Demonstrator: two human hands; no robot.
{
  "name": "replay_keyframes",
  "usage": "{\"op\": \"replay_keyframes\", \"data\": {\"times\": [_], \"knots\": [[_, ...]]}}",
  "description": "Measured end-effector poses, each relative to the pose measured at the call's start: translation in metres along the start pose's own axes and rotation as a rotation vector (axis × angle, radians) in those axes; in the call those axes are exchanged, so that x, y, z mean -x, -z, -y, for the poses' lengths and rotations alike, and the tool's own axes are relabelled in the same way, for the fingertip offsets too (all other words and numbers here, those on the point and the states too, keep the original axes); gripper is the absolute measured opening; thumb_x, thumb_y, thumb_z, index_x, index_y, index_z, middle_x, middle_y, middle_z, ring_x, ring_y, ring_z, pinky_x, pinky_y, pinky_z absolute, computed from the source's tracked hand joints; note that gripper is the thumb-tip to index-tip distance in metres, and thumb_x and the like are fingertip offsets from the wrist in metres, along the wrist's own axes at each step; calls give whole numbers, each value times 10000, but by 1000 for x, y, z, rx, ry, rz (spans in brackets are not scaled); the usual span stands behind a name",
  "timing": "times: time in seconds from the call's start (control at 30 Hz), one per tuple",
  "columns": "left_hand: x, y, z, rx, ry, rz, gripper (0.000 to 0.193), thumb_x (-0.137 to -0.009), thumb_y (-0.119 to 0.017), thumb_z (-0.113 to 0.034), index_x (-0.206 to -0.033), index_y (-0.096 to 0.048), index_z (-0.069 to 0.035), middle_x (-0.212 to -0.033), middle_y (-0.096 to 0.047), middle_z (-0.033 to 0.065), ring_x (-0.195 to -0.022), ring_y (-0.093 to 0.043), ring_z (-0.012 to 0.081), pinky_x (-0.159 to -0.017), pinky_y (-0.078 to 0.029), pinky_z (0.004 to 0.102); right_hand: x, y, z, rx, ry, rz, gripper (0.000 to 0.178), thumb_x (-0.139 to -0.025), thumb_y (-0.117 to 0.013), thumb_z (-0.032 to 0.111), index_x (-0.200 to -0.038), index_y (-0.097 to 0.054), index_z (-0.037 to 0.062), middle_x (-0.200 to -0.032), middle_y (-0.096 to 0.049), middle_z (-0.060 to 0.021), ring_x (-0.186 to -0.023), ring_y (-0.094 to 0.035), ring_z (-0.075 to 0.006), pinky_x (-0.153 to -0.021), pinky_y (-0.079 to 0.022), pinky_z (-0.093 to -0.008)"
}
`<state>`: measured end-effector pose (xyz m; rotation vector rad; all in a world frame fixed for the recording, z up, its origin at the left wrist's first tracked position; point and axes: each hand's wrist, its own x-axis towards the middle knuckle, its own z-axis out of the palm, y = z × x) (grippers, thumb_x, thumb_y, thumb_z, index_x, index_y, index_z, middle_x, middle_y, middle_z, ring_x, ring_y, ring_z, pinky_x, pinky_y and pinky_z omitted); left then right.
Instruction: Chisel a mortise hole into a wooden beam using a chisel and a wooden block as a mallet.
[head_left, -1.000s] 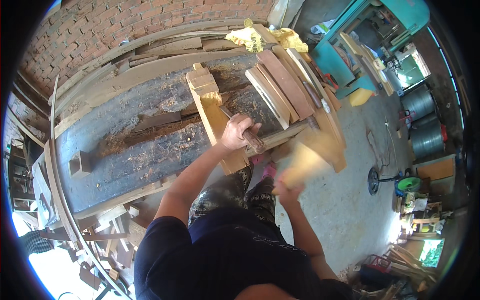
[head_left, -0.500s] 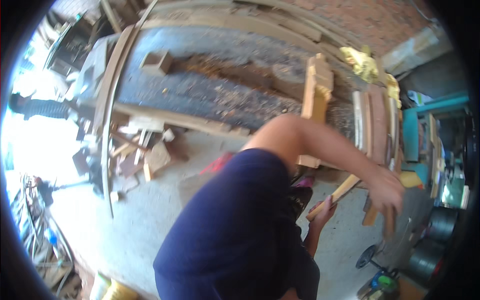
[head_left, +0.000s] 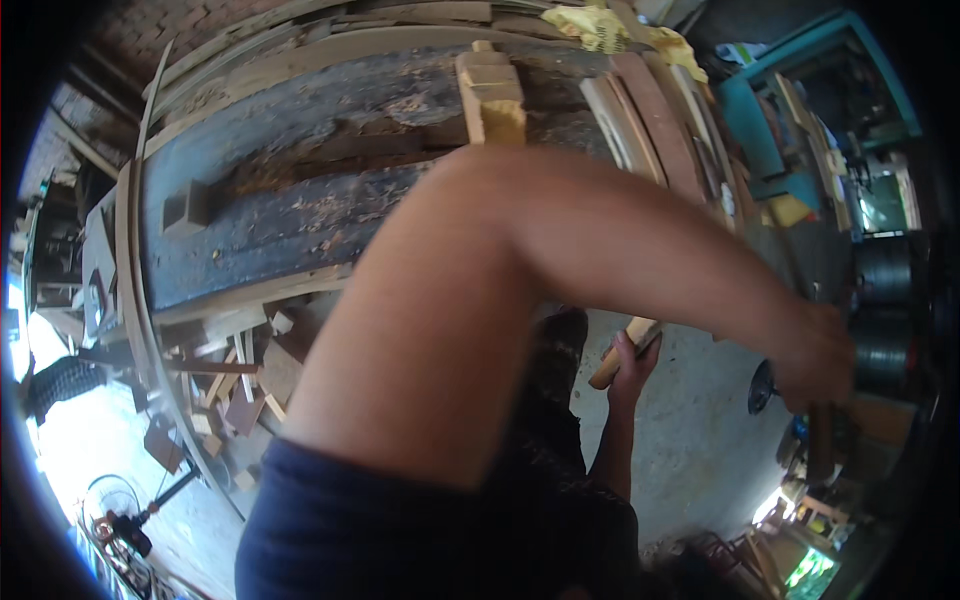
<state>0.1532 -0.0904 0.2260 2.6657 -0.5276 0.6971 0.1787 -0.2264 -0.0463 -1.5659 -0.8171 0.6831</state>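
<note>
My left arm stretches large across the middle of the view, bent at the elbow, its dark blue sleeve at lower left. At the far right my left hand [head_left: 815, 360] is closed, blurred by motion, around a short brown piece of wood [head_left: 821, 440] that points downward. Nearer my body, my right hand [head_left: 634, 366] is wrapped round a light wooden strip [head_left: 604, 374]. The strip's far end is hidden behind my left forearm. Both hands are off the workbench [head_left: 290, 225], to the right of its front edge.
On the bench lie a small hollow wooden box [head_left: 186, 208], a notched timber [head_left: 492, 95] and several boards [head_left: 660, 125]. Wood offcuts [head_left: 240, 395] cover the floor at left, near a standing fan [head_left: 125, 525]. Dark cylinders [head_left: 882, 345] and a teal frame [head_left: 750, 130] stand at right.
The view has turned, so the bench sits farther left. My left hand has swung outward to the right with the brown piece. My right hand still grips the strip.
</note>
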Motion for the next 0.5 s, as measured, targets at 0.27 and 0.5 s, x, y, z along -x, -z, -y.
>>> {"op": "replay_keyframes", "data": {"times": [0.27,0.5], "knots": [[195,-71,37,28,580,-537,253,-579,-721,-134,-798,-599,-96,-689,-621,92,-645,-644,310,-557,-509,418,11,22,64,-2,-87,-61,441,-867,-615,153,-1236,-417,17,-800,-522,-50,-625,-528,-123,-575,-456,-278],[246,-99,56,-7,639,-643,283,-744,-761,-262,-731,-553,-69,-649,-576,129,-613,-609,351,-548,-477,422,12,-1,127,31,584,-110,558,-840,-584,422,-1152,-390,2,-675,-510,-83,-513,-497,-163,-476,-434,-278]]}}
